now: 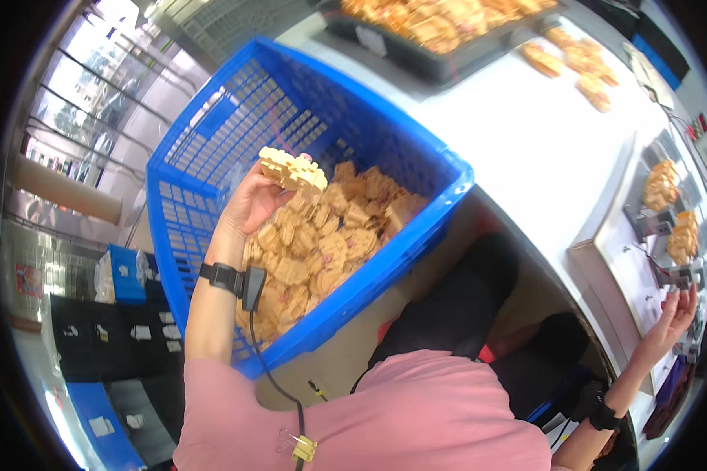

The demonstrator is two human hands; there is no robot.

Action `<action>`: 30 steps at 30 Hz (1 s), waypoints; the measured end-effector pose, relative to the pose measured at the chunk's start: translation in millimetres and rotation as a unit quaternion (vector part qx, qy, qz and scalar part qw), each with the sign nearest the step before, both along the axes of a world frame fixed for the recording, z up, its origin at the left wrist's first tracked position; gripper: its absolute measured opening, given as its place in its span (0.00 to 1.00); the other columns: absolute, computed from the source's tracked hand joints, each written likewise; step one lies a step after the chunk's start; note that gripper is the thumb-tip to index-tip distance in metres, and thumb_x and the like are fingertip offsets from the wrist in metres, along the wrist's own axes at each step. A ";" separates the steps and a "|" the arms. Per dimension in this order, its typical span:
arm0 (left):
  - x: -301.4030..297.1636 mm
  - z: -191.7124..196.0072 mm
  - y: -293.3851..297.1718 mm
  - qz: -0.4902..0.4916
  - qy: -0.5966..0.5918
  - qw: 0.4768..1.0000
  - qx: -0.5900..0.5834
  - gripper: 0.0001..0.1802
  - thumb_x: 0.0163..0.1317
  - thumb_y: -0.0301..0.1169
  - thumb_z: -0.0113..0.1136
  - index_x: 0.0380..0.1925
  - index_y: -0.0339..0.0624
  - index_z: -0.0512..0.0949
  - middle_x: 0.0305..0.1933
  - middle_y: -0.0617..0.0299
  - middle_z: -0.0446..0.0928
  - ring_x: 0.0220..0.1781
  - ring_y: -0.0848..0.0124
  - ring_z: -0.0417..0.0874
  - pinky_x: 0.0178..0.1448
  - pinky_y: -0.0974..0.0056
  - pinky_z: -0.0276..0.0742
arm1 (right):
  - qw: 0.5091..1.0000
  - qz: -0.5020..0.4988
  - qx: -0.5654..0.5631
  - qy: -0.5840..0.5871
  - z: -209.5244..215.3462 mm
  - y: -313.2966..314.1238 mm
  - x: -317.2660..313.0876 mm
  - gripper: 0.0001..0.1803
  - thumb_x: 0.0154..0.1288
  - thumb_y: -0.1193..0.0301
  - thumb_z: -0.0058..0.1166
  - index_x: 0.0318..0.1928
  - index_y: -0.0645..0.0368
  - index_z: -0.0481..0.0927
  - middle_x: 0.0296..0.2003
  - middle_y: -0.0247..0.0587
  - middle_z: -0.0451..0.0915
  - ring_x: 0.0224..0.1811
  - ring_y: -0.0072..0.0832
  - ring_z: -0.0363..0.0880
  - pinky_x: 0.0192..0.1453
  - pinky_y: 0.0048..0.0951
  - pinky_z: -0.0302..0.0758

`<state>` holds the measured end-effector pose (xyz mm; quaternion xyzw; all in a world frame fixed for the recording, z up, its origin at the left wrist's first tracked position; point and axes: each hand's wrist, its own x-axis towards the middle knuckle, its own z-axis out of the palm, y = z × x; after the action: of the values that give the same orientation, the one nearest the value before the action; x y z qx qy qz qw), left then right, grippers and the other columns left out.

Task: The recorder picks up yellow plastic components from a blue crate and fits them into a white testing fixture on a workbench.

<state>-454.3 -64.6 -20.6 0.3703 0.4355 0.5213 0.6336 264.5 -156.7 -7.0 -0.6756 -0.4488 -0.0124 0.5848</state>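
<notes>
My left hand is raised over a blue basket, its fingers closed on a pale yellow plastic piece with a bumpy outline. Below it, the basket holds a heap of similar tan-yellow pieces. Far to the right, my right hand has its fingers stretched apart beside a small metal fixture on a bench-top device. A yellow piece sits at that fixture, and a second yellow piece sits on a similar one behind it. Nothing shows in my right hand.
A white table runs along the right. On its far part stand a black tray full of yellow pieces and several loose pieces. Dark bins and a blue bin lie at the left. A cable runs from my left wrist.
</notes>
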 end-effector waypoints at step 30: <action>569.5 184.5 -11.8 -0.435 0.076 0.887 0.136 0.33 0.76 0.45 0.54 0.73 0.38 0.61 0.60 0.52 0.76 0.59 0.65 0.84 0.54 0.59 0.88 | 0.978 -0.069 0.168 -0.101 56.2 -75.0 -4.4 0.24 0.63 0.75 0.65 0.60 0.58 0.77 0.54 0.46 0.77 0.52 0.41 0.78 0.57 0.37 0.75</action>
<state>115.1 -76.4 163.9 0.6436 0.2028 0.2176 0.7052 260.1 -231.7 49.2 -0.5921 -0.4494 -0.1962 0.6395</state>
